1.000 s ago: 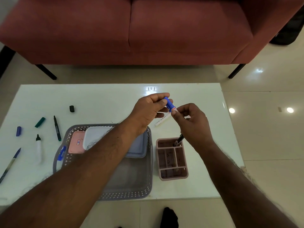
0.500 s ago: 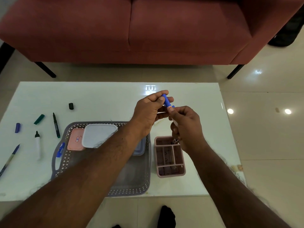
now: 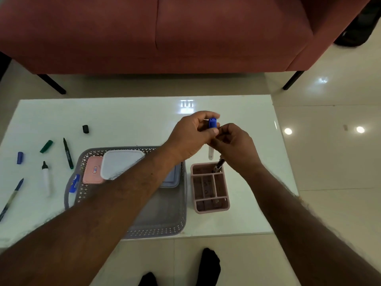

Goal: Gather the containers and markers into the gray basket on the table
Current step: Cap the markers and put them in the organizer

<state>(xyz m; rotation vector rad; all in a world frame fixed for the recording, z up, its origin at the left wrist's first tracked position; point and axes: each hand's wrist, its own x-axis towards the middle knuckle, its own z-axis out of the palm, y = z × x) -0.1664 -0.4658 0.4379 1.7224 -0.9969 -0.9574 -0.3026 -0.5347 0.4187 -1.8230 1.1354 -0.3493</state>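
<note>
My left hand (image 3: pixel 192 135) pinches the blue cap (image 3: pixel 212 123) of a white marker (image 3: pixel 211 154) held upright above the table. My right hand (image 3: pixel 235 144) grips the same marker's body just below the cap. The gray basket (image 3: pixel 156 221) sits under my left forearm and holds a white-lidded container (image 3: pixel 121 163), a pink container (image 3: pixel 92 170), a lavender container (image 3: pixel 172 176) and a blue-capped marker (image 3: pixel 74 182). On the table's left lie a white marker (image 3: pixel 45 178), a green marker (image 3: pixel 68 153), a blue pen (image 3: pixel 12 198) and loose caps (image 3: pixel 46 146).
A pink divided organizer (image 3: pixel 210 187) with a dark pen (image 3: pixel 218 164) in it stands right of the basket. A black cap (image 3: pixel 85 129) and a blue cap (image 3: pixel 20 157) lie on the white table (image 3: pixel 134 124). A red sofa (image 3: pixel 156 34) stands behind.
The two hands came together and the marker turned from slanted to upright, cap on top. The camera view shifted slightly.
</note>
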